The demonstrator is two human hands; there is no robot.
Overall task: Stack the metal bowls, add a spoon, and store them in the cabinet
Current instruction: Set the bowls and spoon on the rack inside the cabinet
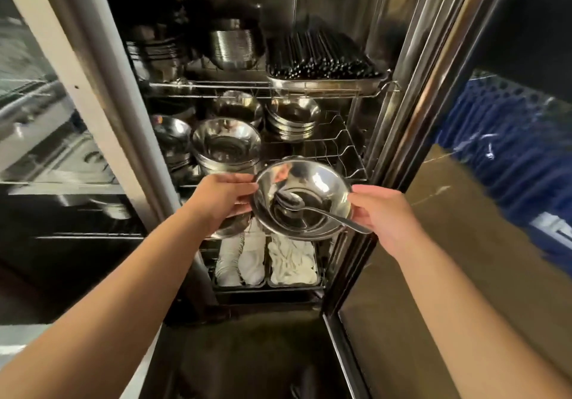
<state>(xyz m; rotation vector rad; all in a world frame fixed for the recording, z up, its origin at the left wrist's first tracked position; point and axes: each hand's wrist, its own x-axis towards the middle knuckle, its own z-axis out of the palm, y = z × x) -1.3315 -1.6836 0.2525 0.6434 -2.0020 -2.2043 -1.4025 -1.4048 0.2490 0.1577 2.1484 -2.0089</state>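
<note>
I hold a shiny metal bowl (309,182) in front of the open cabinet, just before its middle wire shelf (346,151). My left hand (223,197) grips the bowl's left rim and my right hand (380,213) grips its right rim. A metal spoon (312,208) lies inside the bowl, its handle sticking out over the right rim beside my right fingers. Whether more bowls are nested under this one is hidden.
Stacks of metal bowls (226,148) fill the left and back of the middle shelf. Black chopsticks in a tray (322,61) and more bowls sit on the upper shelf. White cloths (269,262) lie on the lower shelf. The cabinet door (433,213) stands open at right.
</note>
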